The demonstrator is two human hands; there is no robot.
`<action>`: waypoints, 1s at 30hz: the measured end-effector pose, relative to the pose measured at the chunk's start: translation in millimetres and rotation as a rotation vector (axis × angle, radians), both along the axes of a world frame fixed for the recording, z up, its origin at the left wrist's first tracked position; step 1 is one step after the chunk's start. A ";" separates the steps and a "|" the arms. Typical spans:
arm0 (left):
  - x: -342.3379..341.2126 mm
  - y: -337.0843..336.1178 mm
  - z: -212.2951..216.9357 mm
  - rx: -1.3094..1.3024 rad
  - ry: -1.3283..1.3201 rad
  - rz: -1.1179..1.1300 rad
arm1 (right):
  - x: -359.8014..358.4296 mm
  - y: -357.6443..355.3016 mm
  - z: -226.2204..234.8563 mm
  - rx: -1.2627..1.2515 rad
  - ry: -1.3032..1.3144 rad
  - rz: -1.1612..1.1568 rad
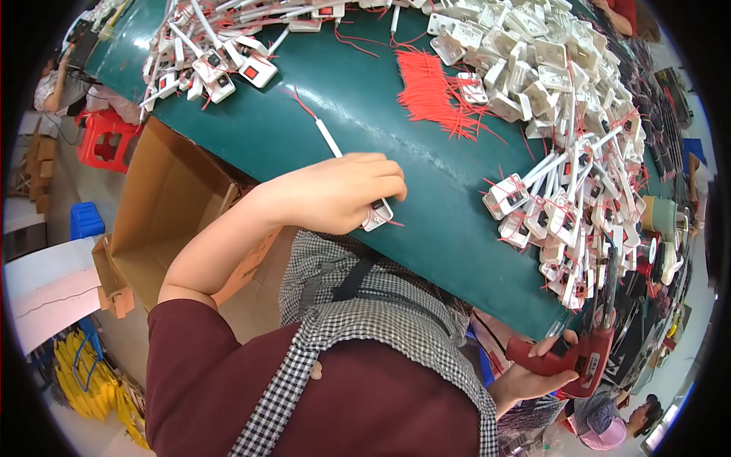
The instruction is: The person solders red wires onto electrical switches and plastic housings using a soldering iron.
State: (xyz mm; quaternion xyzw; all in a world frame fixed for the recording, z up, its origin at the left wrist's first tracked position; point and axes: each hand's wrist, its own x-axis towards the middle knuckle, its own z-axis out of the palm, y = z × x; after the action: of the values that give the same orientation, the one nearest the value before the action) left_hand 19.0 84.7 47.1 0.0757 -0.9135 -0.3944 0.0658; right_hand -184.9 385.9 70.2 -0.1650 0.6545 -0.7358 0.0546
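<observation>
My left hand (343,190) is closed around a small white plastic housing (378,215) at the front edge of the green table. A white tube (328,138) with red wires at its far end sticks out beyond the fingers, apparently part of the same piece. At the lower right, my right hand (533,379) grips a red pistol-shaped hand tool (588,364), its long narrow front end pointing away from me. I cannot make out the tool's exact kind. Beside that tool lies a pile of wired white housings with tubes (560,209).
Loose white plastic housings (544,57) are heaped at the far right, beside a bundle of short red wires (426,87). More wired pieces (217,72) lie at the far left of the green table (442,183). An open cardboard box (164,190) and a red stool (106,141) stand left. Other people sit nearby.
</observation>
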 end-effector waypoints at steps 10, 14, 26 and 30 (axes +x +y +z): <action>27.3 33.3 -1.1 -0.304 0.249 0.201 | 0.6 2.0 0.5 -0.003 0.009 0.028; 28.4 49.5 -10.0 -0.164 0.229 0.451 | 0.4 -0.6 -0.6 0.000 0.024 0.052; 37.8 53.0 -20.9 -0.456 0.202 0.209 | 14.4 -3.8 4.1 -0.008 0.083 0.157; 35.0 64.7 -26.3 -0.238 0.149 0.542 | 21.3 -14.4 11.3 0.029 0.191 0.040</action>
State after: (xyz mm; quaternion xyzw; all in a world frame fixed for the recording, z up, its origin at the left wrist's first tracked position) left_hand 54.0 149.5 20.8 0.2794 -0.8924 -0.2573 0.2438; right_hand -163.6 371.5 81.5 -0.2465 0.6639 -0.7059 0.0091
